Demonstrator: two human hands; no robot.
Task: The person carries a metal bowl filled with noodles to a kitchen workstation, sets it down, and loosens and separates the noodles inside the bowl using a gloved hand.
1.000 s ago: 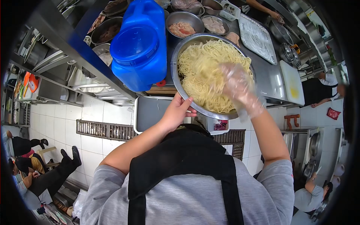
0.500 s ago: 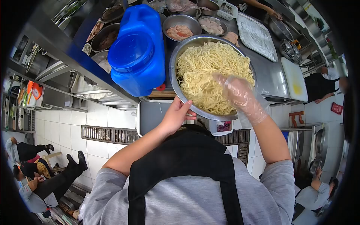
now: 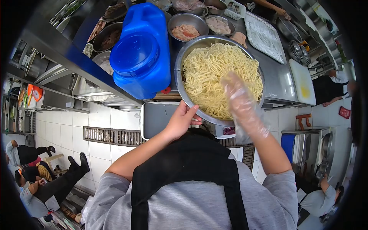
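Note:
A large metal bowl [image 3: 179,76] full of pale yellow noodles [image 3: 214,65] sits at the counter's near edge. My left hand [image 3: 184,118] is bare and closed on the bowl's lower left rim, thumb on top. Over the lower right of the noodles is my right hand [image 3: 239,97], in a clear plastic glove. Its fingertips touch the noodles, and motion blur hides whether the fingers are closed on any strands.
A big blue plastic jug [image 3: 142,57] stands left of the bowl. Behind are metal bowls of raw meat [image 3: 186,31], a floured tray [image 3: 265,37] and a white cutting board [image 3: 303,82]. Other people [image 3: 320,199] are at both sides.
My right hand has moved down and left toward the bowl's near rim. The bowl has shifted slightly, and my left hand keeps its hold on the rim.

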